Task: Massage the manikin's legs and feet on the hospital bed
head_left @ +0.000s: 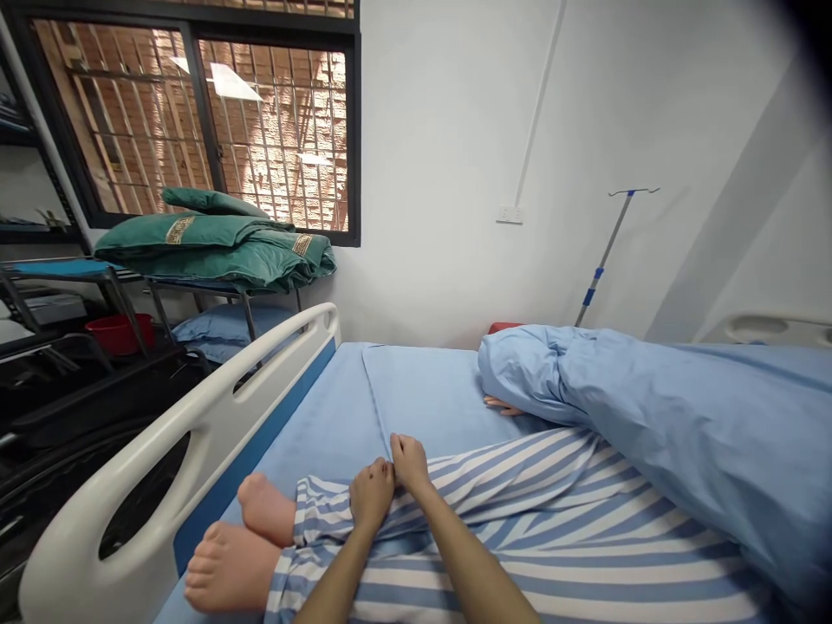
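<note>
My left hand is closed, resting low over the striped trousers of a manikin lying on the bed. Beside it, almost touching, my right hand is closed too, its fingers curled down. A fold line in the blue sheet runs up to both hands; whatever the fingers pinch is hidden. The manikin's bare feet stick out of the trouser cuffs to the left of my hands. A blue quilt is bunched over its upper body, with the manikin's hand showing under its edge.
A white bed end board stands at the left. Beyond it are green folded quilts, a red basin and dark wheelchair parts. An IV pole stands by the wall at the right, under which a red object partly shows.
</note>
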A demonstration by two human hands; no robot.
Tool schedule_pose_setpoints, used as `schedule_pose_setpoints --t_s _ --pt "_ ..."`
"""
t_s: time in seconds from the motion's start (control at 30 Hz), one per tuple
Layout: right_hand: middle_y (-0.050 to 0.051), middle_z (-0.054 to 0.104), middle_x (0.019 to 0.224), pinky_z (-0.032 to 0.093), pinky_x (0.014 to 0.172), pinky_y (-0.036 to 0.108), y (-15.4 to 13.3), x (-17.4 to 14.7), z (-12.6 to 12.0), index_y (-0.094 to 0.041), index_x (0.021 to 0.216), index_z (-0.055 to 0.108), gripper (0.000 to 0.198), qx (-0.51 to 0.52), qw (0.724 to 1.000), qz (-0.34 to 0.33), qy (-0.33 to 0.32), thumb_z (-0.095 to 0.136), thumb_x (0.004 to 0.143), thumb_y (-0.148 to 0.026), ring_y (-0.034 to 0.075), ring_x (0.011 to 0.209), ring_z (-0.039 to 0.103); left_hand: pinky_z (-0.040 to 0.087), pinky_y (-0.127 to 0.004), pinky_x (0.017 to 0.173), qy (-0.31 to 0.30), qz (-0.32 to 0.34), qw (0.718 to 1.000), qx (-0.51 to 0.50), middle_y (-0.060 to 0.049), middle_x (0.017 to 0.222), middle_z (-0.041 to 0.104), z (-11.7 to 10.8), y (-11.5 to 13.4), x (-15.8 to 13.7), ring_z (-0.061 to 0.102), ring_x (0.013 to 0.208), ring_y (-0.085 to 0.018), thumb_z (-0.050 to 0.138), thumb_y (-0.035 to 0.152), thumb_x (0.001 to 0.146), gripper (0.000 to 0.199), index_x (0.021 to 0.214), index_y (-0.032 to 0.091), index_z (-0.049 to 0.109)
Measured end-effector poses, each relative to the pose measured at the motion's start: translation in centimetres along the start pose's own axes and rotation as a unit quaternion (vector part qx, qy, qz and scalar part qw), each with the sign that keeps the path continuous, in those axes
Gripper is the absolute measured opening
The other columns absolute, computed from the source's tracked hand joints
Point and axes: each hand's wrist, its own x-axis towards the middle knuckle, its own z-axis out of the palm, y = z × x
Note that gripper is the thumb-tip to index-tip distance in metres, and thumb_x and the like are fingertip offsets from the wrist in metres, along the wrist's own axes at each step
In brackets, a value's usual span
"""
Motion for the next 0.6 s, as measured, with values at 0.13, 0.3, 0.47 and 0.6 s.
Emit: schedule_pose_setpoints --t_s 0.13,0.3,0.47,0.6 --pt "0.005 0.062 0.066 0.029 0.054 0.021 0.9 0.0 -0.3 -0.018 0.064 0.06 0.047 -0.058 0.998 0.017 -0.011 0.022 0.085 -0.035 0.012 0.061 0.054 0.032 -0.026 0.061 0.0 -0.012 1.0 0.0 -0.005 0.074 0.06 0.0 0.2 0.0 0.054 0.073 -0.017 0.028 0.033 0.078 0.032 0.075 0.021 0.057" --pt "0.007 0.063 0.071 0.033 0.059 0.022 1.3 -0.5 0.4 -0.018 0.07 0.062 0.05 -0.087 0.995 0.05 -0.029 0.019 0.085 -0.038 0.014 0.066 0.056 0.031 -0.026 0.06 -0.002 -0.029 1.0 -0.009 -0.005 0.074 0.06 0.4 0.2 0.1 0.053 0.072 -0.017 0.028 0.037 0.077 0.033 0.074 0.022 0.057" --pt "0.008 0.063 0.073 0.034 0.06 0.023 0.6 -0.5 -0.2 -0.017 0.074 0.062 0.046 -0.099 0.992 0.061 -0.036 0.022 0.084 -0.037 0.016 0.069 0.057 0.029 -0.024 0.057 0.005 -0.029 0.999 -0.023 -0.005 0.071 0.06 0.7 -0.1 0.3 0.052 0.069 -0.016 0.029 0.035 0.076 0.032 0.07 0.021 0.057" --pt "0.009 0.063 0.074 0.035 0.06 0.023 0.4 -0.6 -0.5 -0.017 0.074 0.062 0.046 -0.1 0.992 0.066 -0.04 0.023 0.084 -0.037 0.016 0.069 0.057 0.024 -0.022 0.05 -0.028 -0.024 0.996 -0.085 -0.003 0.063 0.058 0.2 -0.4 1.5 0.047 0.059 -0.012 0.032 0.036 0.074 0.032 0.059 0.019 0.054"
